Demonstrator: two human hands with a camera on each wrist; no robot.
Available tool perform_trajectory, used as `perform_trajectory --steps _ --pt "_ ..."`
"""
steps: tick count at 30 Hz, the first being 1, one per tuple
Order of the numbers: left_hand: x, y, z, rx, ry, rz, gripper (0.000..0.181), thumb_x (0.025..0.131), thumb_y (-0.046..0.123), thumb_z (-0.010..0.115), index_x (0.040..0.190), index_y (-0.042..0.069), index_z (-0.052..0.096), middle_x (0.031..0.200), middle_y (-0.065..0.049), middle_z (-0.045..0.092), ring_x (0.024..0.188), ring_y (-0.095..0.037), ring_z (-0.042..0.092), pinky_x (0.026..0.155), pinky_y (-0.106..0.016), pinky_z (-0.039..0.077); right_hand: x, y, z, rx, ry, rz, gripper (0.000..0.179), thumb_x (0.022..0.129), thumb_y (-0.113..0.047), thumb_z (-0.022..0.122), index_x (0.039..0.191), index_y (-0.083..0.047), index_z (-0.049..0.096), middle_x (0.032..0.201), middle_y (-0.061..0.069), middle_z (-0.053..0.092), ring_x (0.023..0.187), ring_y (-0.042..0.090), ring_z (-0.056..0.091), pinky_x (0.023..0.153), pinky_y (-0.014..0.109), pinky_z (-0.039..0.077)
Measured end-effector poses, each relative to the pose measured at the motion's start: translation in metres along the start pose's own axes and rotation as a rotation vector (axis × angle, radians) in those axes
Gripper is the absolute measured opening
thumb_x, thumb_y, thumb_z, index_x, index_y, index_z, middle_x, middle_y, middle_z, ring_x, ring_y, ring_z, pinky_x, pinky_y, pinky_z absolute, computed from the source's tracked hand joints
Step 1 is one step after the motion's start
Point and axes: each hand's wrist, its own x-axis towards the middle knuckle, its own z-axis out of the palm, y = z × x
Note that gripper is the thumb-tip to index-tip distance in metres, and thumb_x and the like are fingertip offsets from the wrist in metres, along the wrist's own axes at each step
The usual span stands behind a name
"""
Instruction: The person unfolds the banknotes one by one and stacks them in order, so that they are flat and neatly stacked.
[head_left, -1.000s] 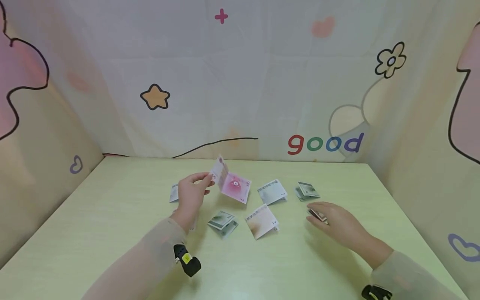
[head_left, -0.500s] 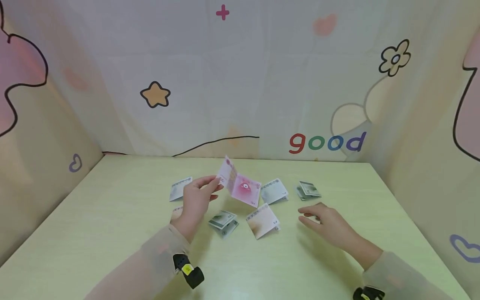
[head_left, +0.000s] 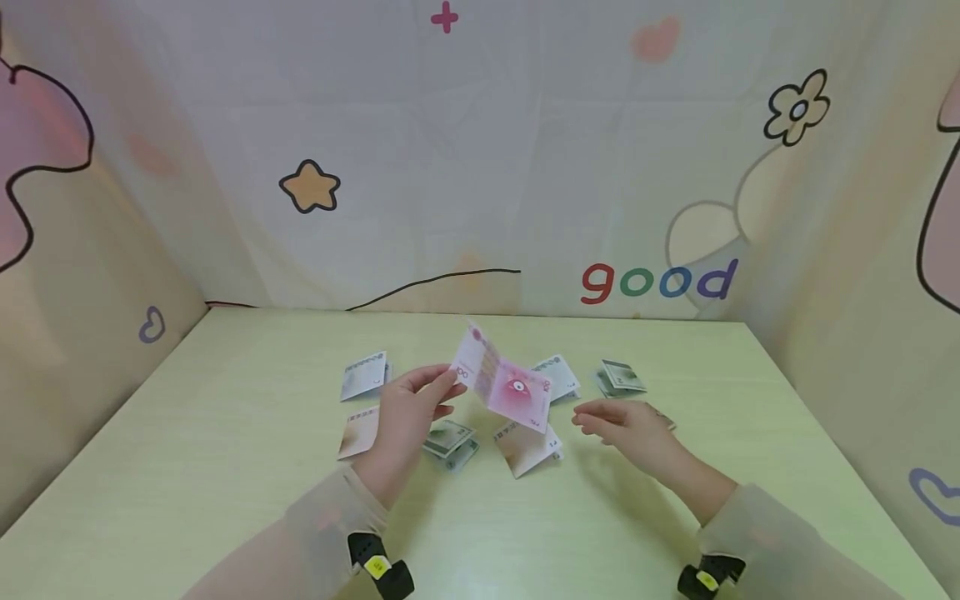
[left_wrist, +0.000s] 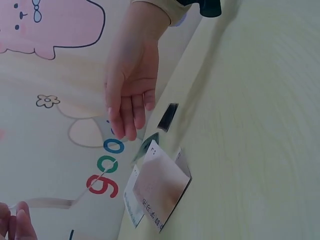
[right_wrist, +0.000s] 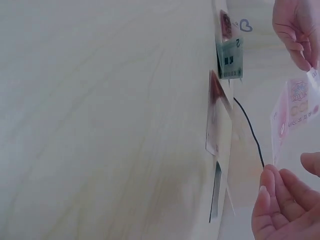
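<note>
My left hand [head_left: 408, 412] pinches one end of a pink banknote [head_left: 517, 392], creased in the middle and spread into a V above the table. Its free half reaches toward my right hand [head_left: 630, 429], which hovers with relaxed fingers and nothing between them. In the right wrist view, the right fingertips [right_wrist: 268, 175] are close to the note's lower edge. Partly covered by the right hand, a brownish folded banknote [head_left: 665, 417] lies on the table. Beneath the pink note are a beige folded banknote [head_left: 521, 450] and a bluish folded banknote [head_left: 555, 373], both partly covered.
On the pale table [head_left: 225, 467], a green folded banknote [head_left: 621, 377] stands at back right, another green banknote [head_left: 450, 442] beside the left hand. Further left are a bluish banknote [head_left: 363, 377] and a beige banknote [head_left: 358, 433]. A printed cloth wall [head_left: 420, 192] closes off the back.
My left hand has carried the pink banknote to the right. My right hand has let go of the brownish folded banknote and moved left toward the pink one.
</note>
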Motion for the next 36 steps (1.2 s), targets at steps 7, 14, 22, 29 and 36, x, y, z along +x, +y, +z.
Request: perform_trajectory --steps 7,14,22,29,36 --pt "-0.012 -0.003 0.009 -0.031 -0.043 -0.023 0.024 0.087 0.014 0.065 0.106 -0.001 0.066 0.092 -0.009 0.070 0.079 -0.014 0.067 0.064 -0.022 0.052 0.000 -0.004 0.001 0.127 -0.037 0.121 0.042 0.094 -0.029 0.056 0.123 0.001 0.056 0.111 0.011 0.065 0.101 0.024 0.061 0.081 0.037 0.050" --pt "-0.021 0.000 0.012 -0.043 -0.073 -0.033 0.025 0.087 0.016 0.066 0.106 0.000 0.066 0.093 -0.009 0.070 0.081 -0.014 0.067 0.066 -0.023 0.052 0.004 -0.002 0.001 0.183 0.001 0.198 0.047 0.090 -0.035 0.060 0.121 0.001 0.058 0.107 0.010 0.065 0.094 0.020 0.061 0.079 0.035 0.050" --pt "-0.025 -0.008 0.009 -0.047 -0.089 -0.060 0.025 0.088 0.013 0.065 0.107 -0.004 0.064 0.091 -0.009 0.069 0.079 -0.013 0.067 0.064 -0.022 0.051 0.006 -0.001 0.001 0.192 0.059 0.251 0.035 0.090 -0.022 0.062 0.115 0.003 0.061 0.095 0.007 0.063 0.083 0.019 0.056 0.074 0.029 0.050" --pt "-0.019 -0.022 -0.003 0.002 -0.121 -0.078 0.024 0.089 0.006 0.061 0.110 -0.006 0.061 0.091 -0.007 0.066 0.080 -0.016 0.065 0.065 -0.024 0.051 0.001 0.004 0.003 0.175 0.045 0.235 0.034 0.088 -0.023 0.065 0.110 0.002 0.063 0.090 0.005 0.064 0.080 0.019 0.056 0.074 0.032 0.051" --pt "-0.018 -0.028 -0.011 0.144 -0.143 -0.103 0.025 0.086 0.007 0.064 0.109 -0.003 0.063 0.088 -0.006 0.065 0.072 -0.013 0.058 0.062 -0.025 0.051 -0.007 0.005 0.001 0.140 0.012 0.184 0.030 0.088 -0.018 0.065 0.108 0.005 0.064 0.084 0.004 0.065 0.076 0.016 0.057 0.068 0.030 0.050"
